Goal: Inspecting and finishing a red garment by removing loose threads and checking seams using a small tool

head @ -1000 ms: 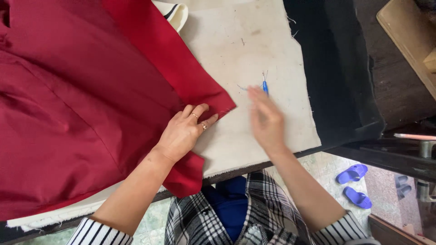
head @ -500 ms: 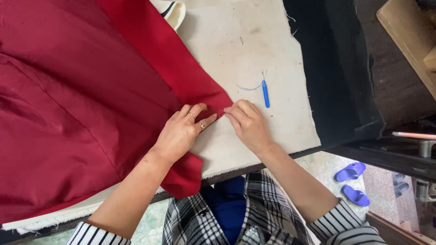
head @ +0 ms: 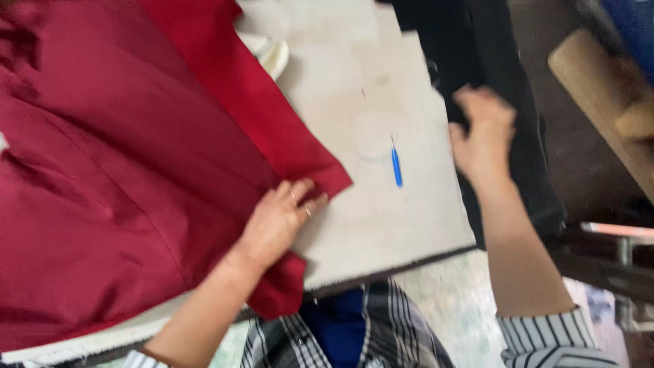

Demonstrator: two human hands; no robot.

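Your left hand (head: 278,221) lies flat, fingers spread, pressing the red fabric (head: 129,170) near its corner on the pale surface (head: 381,218). Your right hand (head: 482,136) – open, blurred – hovers past the surface's edge over dark cloth (head: 504,68), holding nothing. Blue pen (head: 396,167) lies between the fabric's corner and that hand.

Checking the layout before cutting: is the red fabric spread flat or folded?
Mostly spread: the red fabric covers the table, left hand pressing its corner.

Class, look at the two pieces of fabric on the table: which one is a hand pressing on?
The red fabric: the left hand lies flat on its corner. The black fabric by the table's edge has only the blurred right hand over it.
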